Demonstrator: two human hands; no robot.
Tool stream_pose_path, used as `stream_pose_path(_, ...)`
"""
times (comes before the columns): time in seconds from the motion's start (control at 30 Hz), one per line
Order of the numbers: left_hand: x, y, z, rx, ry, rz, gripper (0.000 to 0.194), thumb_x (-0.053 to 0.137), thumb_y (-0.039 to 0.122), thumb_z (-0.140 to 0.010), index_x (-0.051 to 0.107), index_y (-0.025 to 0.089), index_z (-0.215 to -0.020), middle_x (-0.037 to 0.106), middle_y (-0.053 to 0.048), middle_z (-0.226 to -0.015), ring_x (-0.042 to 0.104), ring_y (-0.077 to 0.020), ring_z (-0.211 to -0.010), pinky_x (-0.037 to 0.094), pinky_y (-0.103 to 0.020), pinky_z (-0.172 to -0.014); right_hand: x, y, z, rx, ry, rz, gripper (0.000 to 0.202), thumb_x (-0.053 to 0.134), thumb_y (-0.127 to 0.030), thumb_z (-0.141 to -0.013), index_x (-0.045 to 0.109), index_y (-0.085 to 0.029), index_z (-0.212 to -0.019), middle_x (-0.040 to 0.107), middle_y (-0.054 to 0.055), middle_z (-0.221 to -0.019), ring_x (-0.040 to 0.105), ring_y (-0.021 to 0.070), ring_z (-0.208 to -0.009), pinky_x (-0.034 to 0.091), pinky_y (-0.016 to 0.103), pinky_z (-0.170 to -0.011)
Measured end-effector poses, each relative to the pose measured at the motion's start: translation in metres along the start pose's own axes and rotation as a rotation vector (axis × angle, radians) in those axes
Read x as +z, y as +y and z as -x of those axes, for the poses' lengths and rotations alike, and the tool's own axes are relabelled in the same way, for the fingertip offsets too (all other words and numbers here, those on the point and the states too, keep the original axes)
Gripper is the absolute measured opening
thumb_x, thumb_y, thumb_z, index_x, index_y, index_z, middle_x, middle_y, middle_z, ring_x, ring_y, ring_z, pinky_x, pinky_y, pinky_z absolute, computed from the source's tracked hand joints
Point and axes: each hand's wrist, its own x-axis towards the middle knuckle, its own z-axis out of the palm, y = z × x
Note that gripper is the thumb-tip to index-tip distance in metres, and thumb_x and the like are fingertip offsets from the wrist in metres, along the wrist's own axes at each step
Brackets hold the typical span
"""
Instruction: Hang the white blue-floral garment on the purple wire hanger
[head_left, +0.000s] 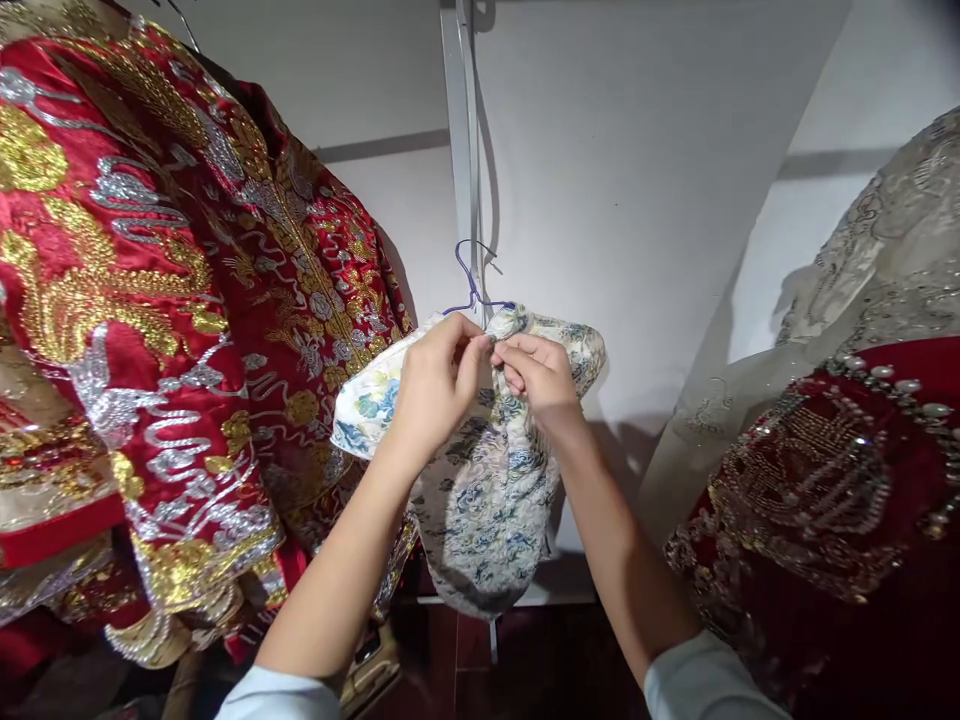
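Observation:
A white short-sleeved top with a blue and green floral pattern hangs from a thin purple wire hanger in the middle of the head view. My left hand is closed at the top's neckline, thumb and forefinger pinched together. Close beside it, my right hand pinches the same edge of the top. The fingertips of both hands almost meet at the front opening. Whatever small fastening may lie between them is hidden by the fingers.
At left hangs a red jacket with gold and silver embroidery. A dark red beaded dress and a pale lace garment are at right. Behind the hanger a metal pole runs up the white wall.

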Motion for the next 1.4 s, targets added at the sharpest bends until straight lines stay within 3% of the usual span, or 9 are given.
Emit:
stream_pose_path(0.13,-0.007,-0.014,0.002,-0.067,0.194,0.053,0.012,0.057,0.027,-0.095,0.062,0.018,-0.089,0.063,-0.002,-0.080,0.057,-0.0137,-0.073,0.043,-0.027,-0.069,-0.011,0.024,0.009,0.039,-0.015,0.091,0.023,0.066,-0.036,-0.078,0.065,-0.018,-0.064,0.045,-0.005,-0.045,0.035,0.0080,-0.041,0.024,0.023,-0.042)
stream_pose_path(0.27,-0.033,-0.058,0.015,-0.239,0.568,0.259,0.015,0.059,0.029,-0.094,0.063,0.017,-0.087,0.059,-0.001,-0.081,0.055,-0.0133,-0.075,0.045,-0.027,-0.072,-0.017,0.043,0.038,0.112,0.009,0.152,0.023,0.063,-0.031,-0.080,0.064,-0.019,-0.061,0.046,-0.005,-0.044,0.035,0.0089,-0.041,0.024,0.024,-0.043)
stream_pose_path(0.47,-0.035,-0.128,0.070,-1.057,0.952,1.049,0.026,0.047,0.009,-0.095,0.050,0.015,-0.070,0.051,0.002,-0.066,0.048,-0.0058,-0.056,0.045,-0.015,-0.059,-0.005,0.061,0.075,0.206,0.040,-0.020,0.025,0.064,-0.031,-0.079,0.064,-0.018,-0.058,0.043,-0.005,-0.042,0.034,0.0087,-0.041,0.024,0.025,-0.045)
stream_pose_path(0.67,0.044,-0.125,0.123,-1.347,0.712,1.247,0.030,0.036,0.001,-0.092,0.055,0.015,-0.074,0.056,-0.002,-0.065,0.059,-0.0092,-0.059,0.051,-0.017,-0.060,-0.014,0.068,0.087,0.256,0.279,-0.206,0.023,0.071,-0.034,-0.077,0.064,-0.019,-0.062,0.042,-0.005,-0.044,0.034,0.0084,-0.041,0.024,0.025,-0.043)
stream_pose_path(0.8,0.074,-0.098,0.131,-1.293,0.382,1.368,0.007,0.059,0.012,-0.083,0.064,0.011,-0.078,0.066,-0.007,-0.077,0.065,-0.0149,-0.073,0.054,-0.025,-0.071,-0.035,0.075,0.096,0.245,0.421,-0.219,0.026,0.068,-0.037,-0.076,0.058,-0.021,-0.058,0.037,-0.006,-0.040,0.028,0.0084,-0.038,0.019,0.026,-0.041)
stream_pose_path(0.9,0.072,-0.071,0.119,-1.140,0.193,1.409,0.011,0.073,0.020,-0.073,0.067,0.012,-0.079,0.065,-0.002,-0.077,0.062,-0.0123,-0.069,0.051,-0.022,-0.070,-0.049,0.076,0.106,0.326,0.333,0.011,0.035,0.064,-0.042,-0.081,0.055,-0.022,-0.054,0.032,-0.007,-0.036,0.024,0.0095,-0.035,0.020,0.028,-0.041)
stream_pose_path(1.1,0.064,-0.020,0.108,-0.766,-0.185,1.203,0.024,0.074,0.039,-0.080,0.070,0.016,-0.082,0.065,-0.005,-0.082,0.061,-0.0167,-0.079,0.048,-0.025,-0.073,-0.046,0.050,0.118,0.246,0.117,0.319,0.044,0.047,-0.057,-0.095,0.070,-0.023,-0.081,0.064,0.004,-0.071,0.054,0.0193,-0.066,0.043,0.032,-0.062)
stream_pose_path(1.27,0.058,-0.011,0.114,-0.557,-0.139,0.917,0.022,0.072,0.038,-0.082,0.071,0.016,-0.077,0.062,-0.004,-0.082,0.057,-0.0166,-0.078,0.046,-0.026,-0.072,-0.025,0.033,0.111,0.204,-0.247,0.163,0.029,0.066,-0.046,-0.088,0.072,-0.021,-0.101,0.067,0.004,-0.092,0.060,0.0227,-0.093,0.047,0.035,-0.089)
stream_pose_path(1.4,0.038,-0.015,0.116,-0.550,-0.048,0.848,0.020,0.071,0.037,-0.084,0.071,0.018,-0.092,0.065,-0.004,-0.087,0.059,-0.0176,-0.083,0.047,-0.026,-0.076,-0.018,0.045,0.101,0.254,-0.318,-0.075,0.034,0.075,-0.042,-0.081,0.071,-0.020,-0.106,0.068,0.003,-0.091,0.062,0.0206,-0.093,0.047,0.034,-0.091)
